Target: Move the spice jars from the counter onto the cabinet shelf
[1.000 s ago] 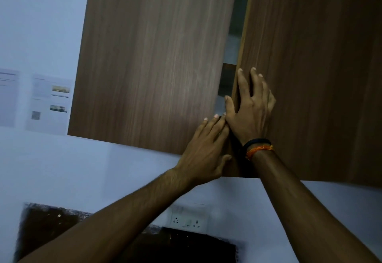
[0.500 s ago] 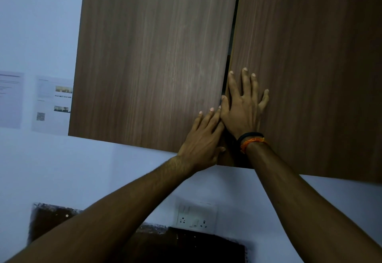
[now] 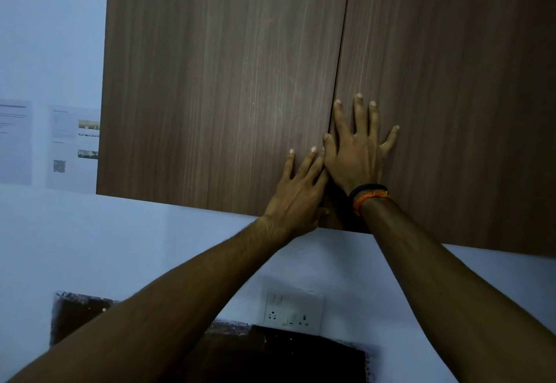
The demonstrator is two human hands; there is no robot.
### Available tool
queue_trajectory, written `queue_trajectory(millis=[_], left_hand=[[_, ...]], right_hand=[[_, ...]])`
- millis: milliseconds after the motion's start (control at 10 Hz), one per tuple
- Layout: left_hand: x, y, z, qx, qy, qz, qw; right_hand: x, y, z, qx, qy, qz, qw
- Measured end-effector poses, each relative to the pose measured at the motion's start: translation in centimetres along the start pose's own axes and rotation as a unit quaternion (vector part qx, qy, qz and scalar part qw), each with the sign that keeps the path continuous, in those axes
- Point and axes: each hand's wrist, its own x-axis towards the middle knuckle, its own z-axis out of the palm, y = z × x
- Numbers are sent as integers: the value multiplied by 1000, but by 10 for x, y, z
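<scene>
Both hands lay flat against the wooden cabinet, palms to the wood and fingers spread, grasping nothing. The left hand [image 3: 296, 193] pressed on the left door [image 3: 222, 87] near its lower inner corner, its fingertips close to the seam. The right hand [image 3: 356, 154] rested on the right door [image 3: 451, 96] just beside that seam, its thumb touching the left hand's fingers. A black band and an orange thread [image 3: 371, 194] circled the right wrist. The two doors met along a thin dark line, so the shelf inside was hidden, and no spice jars could be seen anywhere; where they stood could not be told. Below the cabinet ran a pale wall [image 3: 120, 247] carrying a white socket plate [image 3: 293, 309], with a dark patch [image 3: 285, 352] under it. To the left of the cabinet, printed sheets [image 3: 73, 148] were stuck to the wall, their text too blurred to read. Both bare forearms reached up from the lower edge of the view.
</scene>
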Motion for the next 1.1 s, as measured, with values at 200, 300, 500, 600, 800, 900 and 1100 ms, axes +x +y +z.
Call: queue_trajectory(millis=[200, 300, 500, 600, 800, 900, 1100], left_hand=[[3, 4, 5, 18, 7, 5, 1000], [4, 3, 7, 20, 11, 6, 1000], [4, 0, 9, 16, 22, 10, 1000], [5, -1, 10, 18, 20, 11, 1000], [2, -3, 6, 8, 13, 14, 1000], [3, -6, 5, 9, 5, 16, 1000], [0, 3, -3, 32, -24, 4, 999]], right_hand=[[-2, 2, 5, -8, -4, -4, 1000], [-3, 2, 5, -13, -7, -9, 1000], [-4, 3, 1, -26, -27, -18, 999], [-4, 4, -6, -28, -48, -24, 998], [-17, 12, -32, 38, -102, -18, 994], [-39, 22, -52, 94, -109, 3, 990], [-80, 44, -109, 171, -77, 16, 982]])
